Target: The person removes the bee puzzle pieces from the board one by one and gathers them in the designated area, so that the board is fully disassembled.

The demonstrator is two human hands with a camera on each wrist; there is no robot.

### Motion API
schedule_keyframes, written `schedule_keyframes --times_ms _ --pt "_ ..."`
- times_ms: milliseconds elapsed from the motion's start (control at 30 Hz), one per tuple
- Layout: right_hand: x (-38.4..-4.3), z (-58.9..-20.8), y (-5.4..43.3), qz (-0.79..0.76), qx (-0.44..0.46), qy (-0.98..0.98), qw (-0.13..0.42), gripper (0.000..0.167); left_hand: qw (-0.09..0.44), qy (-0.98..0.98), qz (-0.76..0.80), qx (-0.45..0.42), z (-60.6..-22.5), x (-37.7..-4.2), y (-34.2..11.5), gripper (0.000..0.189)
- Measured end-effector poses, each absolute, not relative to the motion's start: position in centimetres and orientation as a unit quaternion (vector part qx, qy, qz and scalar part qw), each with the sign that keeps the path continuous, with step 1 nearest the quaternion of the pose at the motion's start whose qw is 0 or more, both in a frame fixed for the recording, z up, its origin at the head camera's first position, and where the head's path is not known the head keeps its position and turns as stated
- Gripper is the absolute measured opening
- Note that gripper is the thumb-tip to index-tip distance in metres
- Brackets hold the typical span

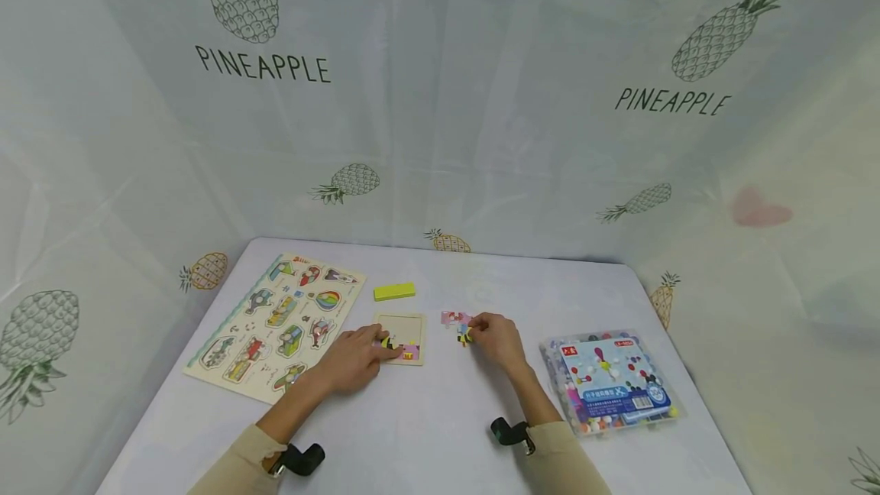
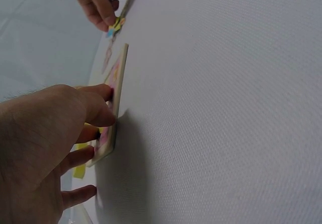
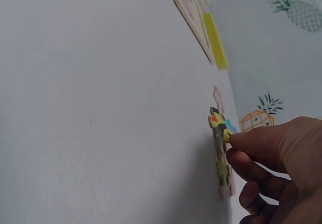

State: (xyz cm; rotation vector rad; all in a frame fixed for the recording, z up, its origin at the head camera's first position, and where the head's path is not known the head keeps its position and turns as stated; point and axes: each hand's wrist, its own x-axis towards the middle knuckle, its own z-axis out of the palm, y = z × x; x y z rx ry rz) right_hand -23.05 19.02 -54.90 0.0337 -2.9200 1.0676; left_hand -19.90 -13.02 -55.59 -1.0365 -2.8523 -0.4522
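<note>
My left hand [image 1: 352,361] rests on a small square wooden puzzle board [image 1: 411,325], its fingertips touching the pink and yellow pieces along the near side. In the left wrist view, the thumb and fingers lie over the board's face and near edge [image 2: 117,95]. To the right, my right hand [image 1: 499,341] pinches a yellow and black jigsaw piece [image 3: 220,125] between thumb and forefinger, slightly above the table. Other loose jigsaw pieces [image 1: 451,318], partly pink, lie beside and beneath that hand; some are hidden by it.
A yellow block [image 1: 395,292] lies behind the board. At the left is a large wooden puzzle sheet [image 1: 271,312] with vehicle pictures. A clear plastic box [image 1: 612,382] of colourful parts stands at the right. A pineapple-print curtain [image 1: 474,121] hangs behind the table.
</note>
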Motion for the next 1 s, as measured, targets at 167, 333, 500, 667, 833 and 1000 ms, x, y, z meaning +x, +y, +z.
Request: schedule_keyframes --times_ms 167,333,500,667,833,1000 --pt "-23.02 -54.87 19.15 0.330 0.006 -0.944 0.014 0.005 0.040 -0.928 -0.149 -0.339 -55.62 -19.91 -13.06 0.045" --pt "-22.97 -54.88 19.24 0.319 0.016 -0.948 0.013 0.004 0.041 -0.927 -0.151 -0.340 -55.62 -19.92 -13.05 0.045" --pt "-23.01 -54.94 19.27 0.313 0.027 -0.949 0.017 0.005 0.036 -0.929 -0.153 -0.334 -55.63 -19.88 -13.05 0.042" --pt "-23.05 -54.98 19.26 0.309 0.037 -0.950 0.017 0.006 0.035 -0.929 -0.158 -0.333 -55.55 -19.88 -13.08 0.039" --pt "-23.14 -55.05 19.21 0.308 0.032 -0.951 0.012 0.006 0.040 -0.929 -0.164 -0.329 -55.66 -19.87 -13.17 0.036" --pt "-23.21 -55.13 19.21 0.298 0.036 -0.954 0.018 0.008 0.038 -0.932 -0.171 -0.318 -55.71 -19.90 -13.26 0.032"
